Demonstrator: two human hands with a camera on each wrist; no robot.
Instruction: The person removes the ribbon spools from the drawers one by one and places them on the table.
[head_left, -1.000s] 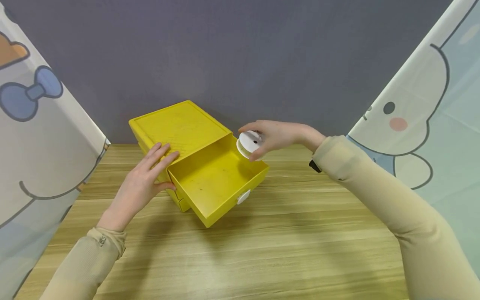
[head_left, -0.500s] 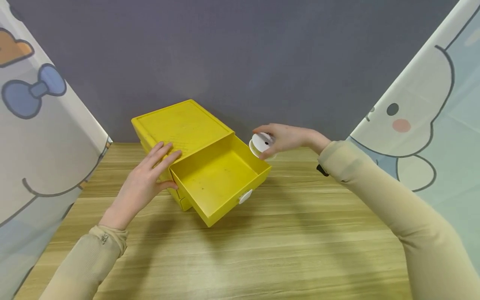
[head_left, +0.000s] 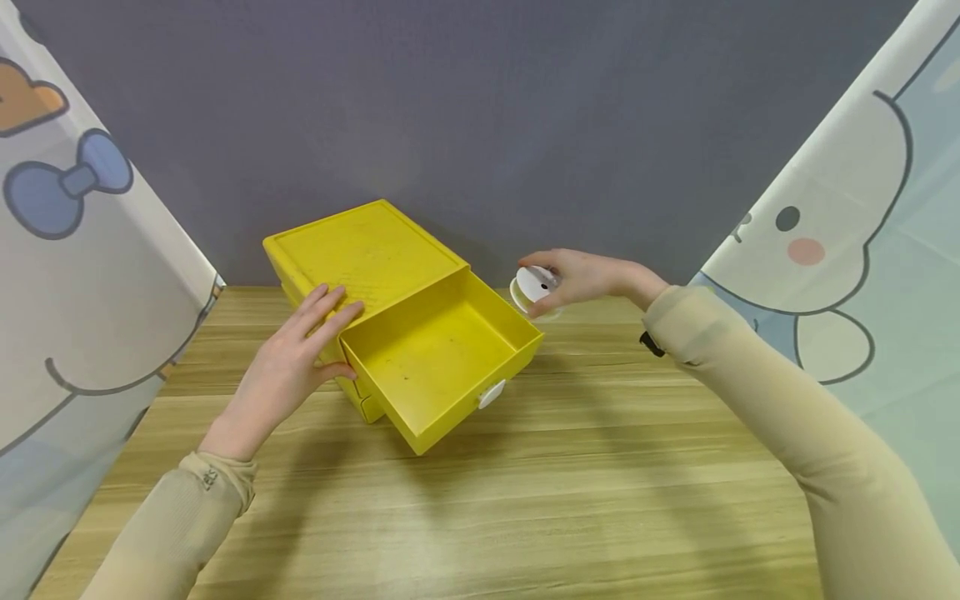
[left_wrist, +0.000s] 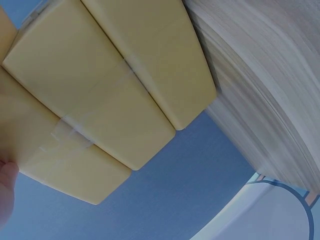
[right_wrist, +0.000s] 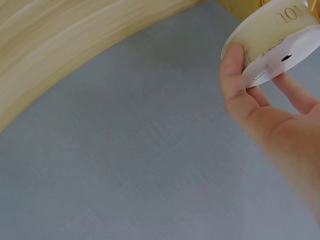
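Observation:
A yellow drawer box [head_left: 367, 250] stands at an angle on the table, its top drawer [head_left: 442, 367] pulled out with nothing in it. My left hand [head_left: 288, 362] rests on the box's near left edge, fingers on top and thumb by the drawer's side. Just right of the open drawer, my right hand [head_left: 588, 279] grips a white ribbon spool [head_left: 534, 285] by its rim, above the table. Cream ribbon with printed letters is wound on the spool [right_wrist: 270, 42] in the right wrist view. The left wrist view shows the box's side [left_wrist: 90, 95] and a bit of my left hand [left_wrist: 6, 192].
A white handle [head_left: 491, 393] sits on the front of the open drawer. The wood-grain table [head_left: 525, 508] spreads in front and to the right. A grey wall [head_left: 480, 125] stands behind, with cartoon-print panels [head_left: 832, 250] on both sides.
My right hand has moved right with the ribbon spool, from over the drawer's far corner to beside it. My left hand stays on the box.

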